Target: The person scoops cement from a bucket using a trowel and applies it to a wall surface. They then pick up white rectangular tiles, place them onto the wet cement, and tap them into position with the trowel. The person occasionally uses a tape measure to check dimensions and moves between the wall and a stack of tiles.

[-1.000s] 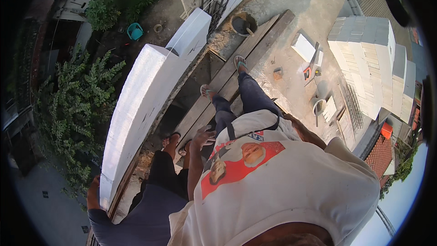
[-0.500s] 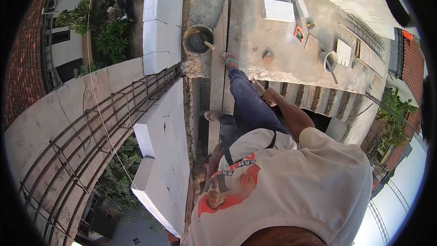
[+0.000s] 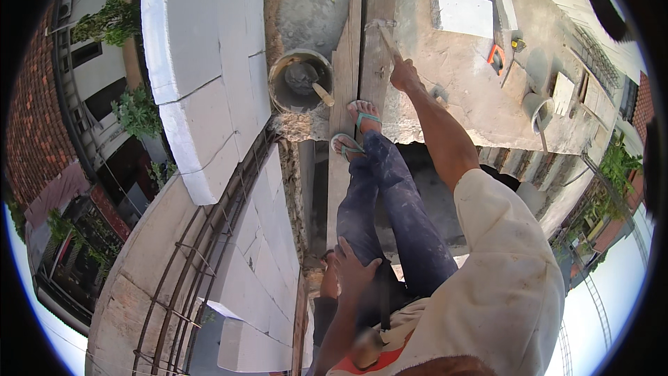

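Note:
My right hand [image 3: 406, 76] reaches forward, closed round a long wooden-handled tool [image 3: 391, 42]. The tool's pale crosswise head touches or hovers just over the wooden plank [image 3: 379, 0]; its exact kind is unclear. My left hand [image 3: 353, 271] rests on my left thigh, fingers spread, holding nothing. My feet, in flip-flops, stand on the planks. Left of them sits a round bucket [image 3: 277, 83] with grey mortar [image 3: 300, 78] inside and a wooden handle [image 3: 323, 94] leaning over its rim.
A white block wall [image 3: 195, 90] runs along the left, with rebar [image 3: 174, 285] beside it. Below the planks is a stairwell opening [image 3: 431, 188]. Right lie a white block [image 3: 461, 12], an orange-handled saw [image 3: 496, 59] and another bucket [image 3: 538, 108]. A partly hidden limb [image 3: 330, 278] shows near my left hand.
My right hand has moved forward with the tool, from beside my leg to over the plank. My rear foot has stepped up near the other. My left hand now lies on my thigh.

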Tool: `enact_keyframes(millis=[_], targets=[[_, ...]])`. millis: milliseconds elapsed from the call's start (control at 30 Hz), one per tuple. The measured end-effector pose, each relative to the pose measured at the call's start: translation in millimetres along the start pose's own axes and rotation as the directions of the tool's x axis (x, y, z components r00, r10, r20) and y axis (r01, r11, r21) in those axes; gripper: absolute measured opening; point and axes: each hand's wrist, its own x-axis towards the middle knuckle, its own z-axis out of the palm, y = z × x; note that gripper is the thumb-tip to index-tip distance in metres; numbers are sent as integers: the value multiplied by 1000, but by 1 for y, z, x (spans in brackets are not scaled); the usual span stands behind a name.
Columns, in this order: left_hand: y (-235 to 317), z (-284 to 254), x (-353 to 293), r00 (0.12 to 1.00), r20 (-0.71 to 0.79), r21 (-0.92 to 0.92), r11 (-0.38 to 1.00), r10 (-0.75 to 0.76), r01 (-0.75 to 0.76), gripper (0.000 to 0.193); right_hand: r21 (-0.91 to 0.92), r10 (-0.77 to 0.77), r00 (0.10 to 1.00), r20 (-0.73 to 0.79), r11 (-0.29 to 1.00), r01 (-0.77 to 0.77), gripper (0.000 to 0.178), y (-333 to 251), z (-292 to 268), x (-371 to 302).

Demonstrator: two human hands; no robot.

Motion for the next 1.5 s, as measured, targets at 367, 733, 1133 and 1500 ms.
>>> enact_keyframes(millis=[367,733,1133,1500], targets=[[44,-1,3,999,-41,126,992,-26,31,122,476,-19,832,555,827,-299,65,171,4,-277],[124,30,54,877,-410,64,967,252,-247,106,731,329,880,342,496,-469,60,366,-127,-275],[285,176,136,907,-418,74,993,-50,90,65,569,370,926,-68,777,-269,70,630,-196,213],[337,275,158,926,-356,235,947,-123,217,48,347,290,895,-340,923,-167,106,709,-261,491]])
